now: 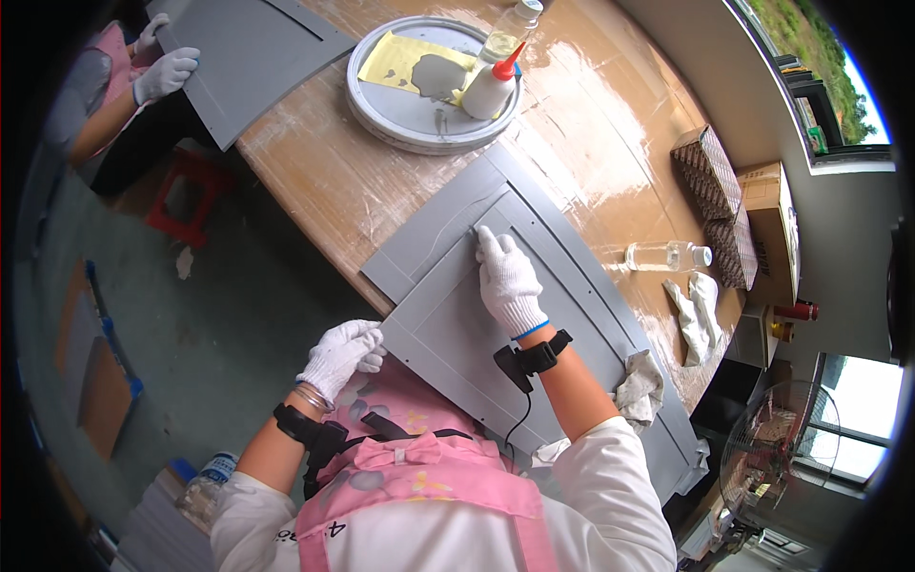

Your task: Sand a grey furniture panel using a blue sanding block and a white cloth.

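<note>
A long grey panel (578, 354) with grooved lines and small holes lies on the table in front of me. My right hand (507, 278), in a white knit glove, rests on it with fingers pressed together and tips on the surface near a groove. Whether a small thing sits under those fingertips is hidden. Beside the panel's near left edge is my left hand (343, 359), also gloved, its fingers curled together. I cannot make out anything between them, nor whether they touch the edge.
The film-covered table (610, 114) bears a round grey lid (381, 117) with a yellow sheet (405, 64), a red-tipped squeeze bottle (489, 91) and a clear bottle (511, 30). Another clear bottle (658, 255), white gloves (699, 315) and a rag (639, 386) lie right. A co-worker's gloved hands (167, 74) hold another grey panel (250, 52).
</note>
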Available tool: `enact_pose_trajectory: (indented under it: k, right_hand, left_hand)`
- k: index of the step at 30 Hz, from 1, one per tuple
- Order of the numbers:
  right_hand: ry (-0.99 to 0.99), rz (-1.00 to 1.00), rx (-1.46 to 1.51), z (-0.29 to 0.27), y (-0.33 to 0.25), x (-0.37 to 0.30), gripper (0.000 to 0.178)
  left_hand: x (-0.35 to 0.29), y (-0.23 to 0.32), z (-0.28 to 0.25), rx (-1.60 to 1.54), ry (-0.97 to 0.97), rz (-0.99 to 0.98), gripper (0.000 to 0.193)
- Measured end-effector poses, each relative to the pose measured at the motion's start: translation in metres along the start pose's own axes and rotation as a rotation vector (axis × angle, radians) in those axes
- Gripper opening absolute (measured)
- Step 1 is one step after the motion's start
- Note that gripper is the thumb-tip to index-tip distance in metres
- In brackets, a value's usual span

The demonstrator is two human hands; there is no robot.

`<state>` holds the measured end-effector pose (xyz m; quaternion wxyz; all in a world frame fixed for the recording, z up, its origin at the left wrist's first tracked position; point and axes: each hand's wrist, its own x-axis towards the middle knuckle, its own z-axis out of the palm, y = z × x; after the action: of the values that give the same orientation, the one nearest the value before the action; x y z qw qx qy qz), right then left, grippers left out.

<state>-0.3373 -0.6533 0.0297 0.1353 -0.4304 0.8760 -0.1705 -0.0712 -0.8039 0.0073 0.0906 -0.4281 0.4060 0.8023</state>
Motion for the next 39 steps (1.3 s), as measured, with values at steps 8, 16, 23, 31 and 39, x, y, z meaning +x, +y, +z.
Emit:
enact_pose_trajectory:
  k: [8, 16, 23, 31, 39]
  right_hand:
    - [-0.095, 0.009, 0.188, 0.003, 0.001, -0.009, 0.053]
    - [0.146, 0.145, 0.087, 0.001, 0.023, 0.003, 0.049]
    - [0.094, 0.171, 0.014, 0.003, 0.02, 0.003, 0.057]
    - [0.112, 0.123, -0.06, 0.013, 0.015, 0.0, 0.059]
    - [0.016, 0.095, -0.152, 0.014, 0.008, -0.001, 0.052]
  left_hand:
    - [0.003, -0.004, -0.002, 0.0, -0.001, 0.008, 0.034]
    - [-0.004, 0.007, 0.005, 0.027, 0.027, -0.027, 0.03]
    - [-0.002, 0.001, 0.003, 0.067, 0.05, 0.01, 0.031]
    - [-0.004, 0.005, 0.006, 0.051, 0.049, -0.01, 0.029]
    - [-0.003, 0.0, 0.005, 0.083, 0.051, 0.029, 0.033]
